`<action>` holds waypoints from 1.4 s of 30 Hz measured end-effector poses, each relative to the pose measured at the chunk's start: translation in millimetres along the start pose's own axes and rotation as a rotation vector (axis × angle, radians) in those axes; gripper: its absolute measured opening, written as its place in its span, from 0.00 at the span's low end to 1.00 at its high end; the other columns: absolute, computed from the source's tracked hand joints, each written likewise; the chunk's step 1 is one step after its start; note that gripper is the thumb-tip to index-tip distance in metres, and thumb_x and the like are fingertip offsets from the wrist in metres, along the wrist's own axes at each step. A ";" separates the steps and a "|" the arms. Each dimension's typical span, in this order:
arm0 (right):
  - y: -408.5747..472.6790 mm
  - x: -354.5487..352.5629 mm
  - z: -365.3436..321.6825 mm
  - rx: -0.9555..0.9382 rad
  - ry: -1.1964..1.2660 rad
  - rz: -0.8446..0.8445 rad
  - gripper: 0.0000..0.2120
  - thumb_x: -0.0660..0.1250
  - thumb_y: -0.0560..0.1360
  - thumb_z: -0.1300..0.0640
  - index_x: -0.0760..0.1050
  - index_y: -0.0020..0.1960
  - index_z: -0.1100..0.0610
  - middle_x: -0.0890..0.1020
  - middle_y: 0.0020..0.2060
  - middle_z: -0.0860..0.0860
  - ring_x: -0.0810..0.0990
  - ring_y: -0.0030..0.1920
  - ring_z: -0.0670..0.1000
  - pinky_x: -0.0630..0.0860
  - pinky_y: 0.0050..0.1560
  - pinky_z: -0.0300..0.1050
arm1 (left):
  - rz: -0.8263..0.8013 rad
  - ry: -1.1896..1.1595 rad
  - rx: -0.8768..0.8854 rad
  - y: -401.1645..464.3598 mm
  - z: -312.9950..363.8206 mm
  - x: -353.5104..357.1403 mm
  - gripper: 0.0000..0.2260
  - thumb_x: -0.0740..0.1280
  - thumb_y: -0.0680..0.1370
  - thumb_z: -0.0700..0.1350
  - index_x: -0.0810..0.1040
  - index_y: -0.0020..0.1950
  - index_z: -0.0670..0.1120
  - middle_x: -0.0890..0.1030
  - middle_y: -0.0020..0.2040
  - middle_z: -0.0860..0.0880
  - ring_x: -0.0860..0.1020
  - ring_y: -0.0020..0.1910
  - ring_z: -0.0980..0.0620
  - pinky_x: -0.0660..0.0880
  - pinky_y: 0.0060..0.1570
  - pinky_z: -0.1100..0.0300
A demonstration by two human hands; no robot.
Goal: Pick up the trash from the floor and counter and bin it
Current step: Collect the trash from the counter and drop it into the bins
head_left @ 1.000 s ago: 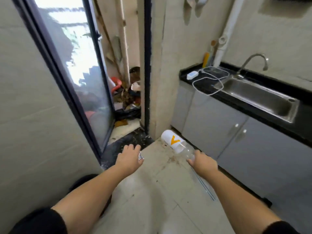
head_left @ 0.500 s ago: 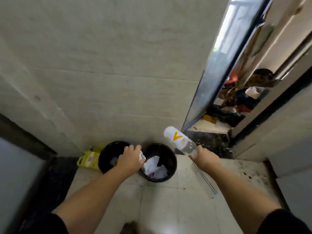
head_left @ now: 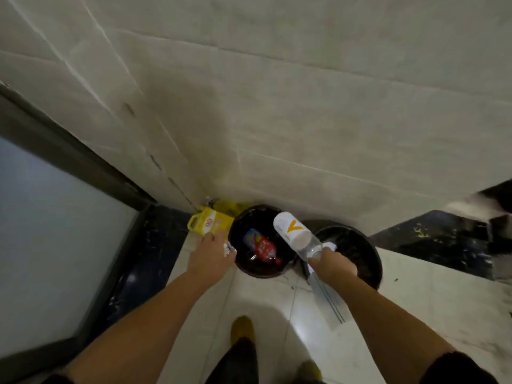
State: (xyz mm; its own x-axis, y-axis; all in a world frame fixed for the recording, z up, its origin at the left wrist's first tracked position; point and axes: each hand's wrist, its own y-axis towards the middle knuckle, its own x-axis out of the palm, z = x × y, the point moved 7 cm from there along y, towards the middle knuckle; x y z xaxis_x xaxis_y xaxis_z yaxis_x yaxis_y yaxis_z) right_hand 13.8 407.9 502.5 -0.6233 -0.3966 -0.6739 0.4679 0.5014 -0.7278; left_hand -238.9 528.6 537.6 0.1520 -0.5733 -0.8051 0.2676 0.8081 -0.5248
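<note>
Down low, nearest the camera, the person's two feet stand on the pale tiled floor. The left hand is closed around a small shiny scrap at the rim of the left bin. The right hand grips a clear plastic bottle with a white label by its thin end. The bottle points up and left, over the gap between the two black bins.

The bottle could hit a rim and bounce onto the floor if the person lets go here, as it hangs partly between the bins. The tiny scrap could fall outside too, since it sits right at the edge.

The right bin is half hidden by the arm. What the scrap is made of is hard to tell. A yellow bag lies beyond, by the wall, with blurry writing.
</note>
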 end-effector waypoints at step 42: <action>240.2 104.7 224.4 0.166 0.435 0.436 0.04 0.62 0.77 0.61 0.73 0.46 0.61 0.78 0.47 0.62 0.76 0.49 0.62 0.72 0.47 0.54 | -0.430 0.166 0.413 193.4 236.5 379.6 0.19 0.70 0.71 0.44 0.72 0.60 0.41 0.72 0.62 0.42 0.70 0.65 0.43 0.70 0.64 0.55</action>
State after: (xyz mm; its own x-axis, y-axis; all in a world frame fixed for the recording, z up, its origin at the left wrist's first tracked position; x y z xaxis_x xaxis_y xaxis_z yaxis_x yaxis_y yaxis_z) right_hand 201.6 314.3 228.6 -0.5347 0.1836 -0.8249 0.8053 0.4066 -0.4315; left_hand 95.7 435.1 195.8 -0.1920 -0.7806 -0.5948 0.6231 0.3712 -0.6884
